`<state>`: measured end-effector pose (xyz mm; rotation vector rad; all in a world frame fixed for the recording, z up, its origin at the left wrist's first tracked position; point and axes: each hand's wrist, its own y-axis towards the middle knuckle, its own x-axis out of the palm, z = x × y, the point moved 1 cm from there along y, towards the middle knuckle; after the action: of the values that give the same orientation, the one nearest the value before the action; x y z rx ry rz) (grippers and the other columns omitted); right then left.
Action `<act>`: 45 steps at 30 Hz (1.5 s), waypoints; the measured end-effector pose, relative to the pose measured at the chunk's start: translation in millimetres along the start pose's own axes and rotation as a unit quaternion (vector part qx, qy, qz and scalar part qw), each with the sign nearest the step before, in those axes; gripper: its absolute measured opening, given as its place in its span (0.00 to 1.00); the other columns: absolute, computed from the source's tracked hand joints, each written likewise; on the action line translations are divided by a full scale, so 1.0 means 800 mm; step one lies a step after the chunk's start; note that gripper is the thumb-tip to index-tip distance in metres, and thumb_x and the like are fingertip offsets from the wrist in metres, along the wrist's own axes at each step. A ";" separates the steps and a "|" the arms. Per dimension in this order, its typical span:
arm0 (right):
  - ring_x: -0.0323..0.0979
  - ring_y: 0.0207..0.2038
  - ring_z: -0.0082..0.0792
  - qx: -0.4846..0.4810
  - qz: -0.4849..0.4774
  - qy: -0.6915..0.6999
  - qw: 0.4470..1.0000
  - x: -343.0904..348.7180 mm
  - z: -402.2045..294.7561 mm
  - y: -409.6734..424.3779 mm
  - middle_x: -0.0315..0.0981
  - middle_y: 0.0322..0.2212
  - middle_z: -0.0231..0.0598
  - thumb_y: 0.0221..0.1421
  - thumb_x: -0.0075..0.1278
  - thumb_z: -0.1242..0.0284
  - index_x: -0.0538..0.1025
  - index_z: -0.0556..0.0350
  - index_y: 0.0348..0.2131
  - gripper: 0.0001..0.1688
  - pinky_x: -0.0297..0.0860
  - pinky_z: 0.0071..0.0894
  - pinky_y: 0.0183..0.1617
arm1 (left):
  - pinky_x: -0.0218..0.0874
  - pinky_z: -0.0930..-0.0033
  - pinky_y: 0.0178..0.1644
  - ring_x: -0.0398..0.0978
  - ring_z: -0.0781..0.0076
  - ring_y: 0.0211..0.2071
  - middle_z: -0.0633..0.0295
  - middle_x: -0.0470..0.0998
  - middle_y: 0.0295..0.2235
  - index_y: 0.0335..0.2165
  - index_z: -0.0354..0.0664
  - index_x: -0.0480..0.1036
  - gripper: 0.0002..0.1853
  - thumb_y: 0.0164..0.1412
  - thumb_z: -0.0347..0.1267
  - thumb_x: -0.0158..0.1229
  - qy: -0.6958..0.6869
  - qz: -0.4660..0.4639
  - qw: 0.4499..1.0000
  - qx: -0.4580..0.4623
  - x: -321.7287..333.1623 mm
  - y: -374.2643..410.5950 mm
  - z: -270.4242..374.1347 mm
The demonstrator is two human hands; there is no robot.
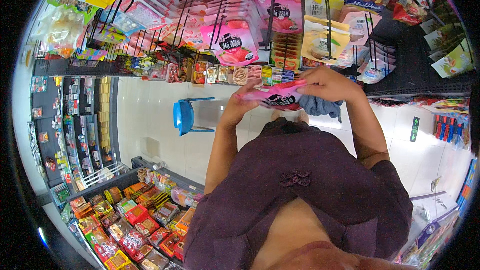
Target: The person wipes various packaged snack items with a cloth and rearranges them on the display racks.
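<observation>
A pink jelly snack pouch (282, 98) with strawberry pictures is held between my two hands, in front of my body. My left hand (243, 101) grips its left end. My right hand (330, 85) pinches the right end, and a crumpled grey-blue cloth (320, 108) hangs beneath that palm. Just beyond my hands, matching pink pouches (231, 47) hang in a row on black metal hooks. Cream-yellow pouches (325, 41) hang on the hook to their right.
A blue plastic stool (184, 117) stands on the tiled floor at left. Behind me at lower left is a bin of packaged snacks (137, 215). Stocked shelves (71, 120) line the far left. Small packets (247, 75) sit low under the hooks.
</observation>
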<state>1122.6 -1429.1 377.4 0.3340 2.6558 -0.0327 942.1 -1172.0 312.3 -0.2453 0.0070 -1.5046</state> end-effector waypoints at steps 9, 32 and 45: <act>0.73 0.38 0.23 0.047 0.129 0.144 0.980 0.036 -0.002 0.060 0.80 0.35 0.39 0.60 0.55 0.66 0.79 0.61 0.43 0.17 0.69 0.28 0.45 | 0.65 0.52 0.55 0.70 0.58 0.53 0.54 0.70 0.53 0.58 0.38 0.59 0.35 0.67 0.55 0.45 -0.223 0.190 0.955 -0.045 0.014 -0.053 0.029; 0.69 0.52 0.48 -0.249 0.180 -0.115 0.945 0.145 -0.091 0.136 0.72 0.50 0.41 0.36 0.60 0.80 0.78 0.46 0.47 0.32 0.67 0.42 0.56 | 0.58 0.51 0.63 0.64 0.57 0.60 0.55 0.63 0.60 0.63 0.47 0.53 0.42 0.63 0.65 0.38 -0.335 0.197 0.922 0.011 0.047 -0.078 0.001; 0.70 0.49 0.47 -0.215 0.117 -0.123 0.962 0.153 -0.101 0.110 0.74 0.47 0.42 0.36 0.59 0.79 0.80 0.46 0.44 0.29 0.69 0.44 0.53 | 0.57 0.50 0.63 0.64 0.57 0.60 0.54 0.66 0.58 0.62 0.45 0.57 0.38 0.68 0.60 0.34 -0.357 0.194 0.911 0.069 0.026 -0.088 0.018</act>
<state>1001.9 -1309.6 397.8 0.4596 2.2820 0.5360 876.9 -1193.4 341.2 -0.6302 -0.6034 -0.9463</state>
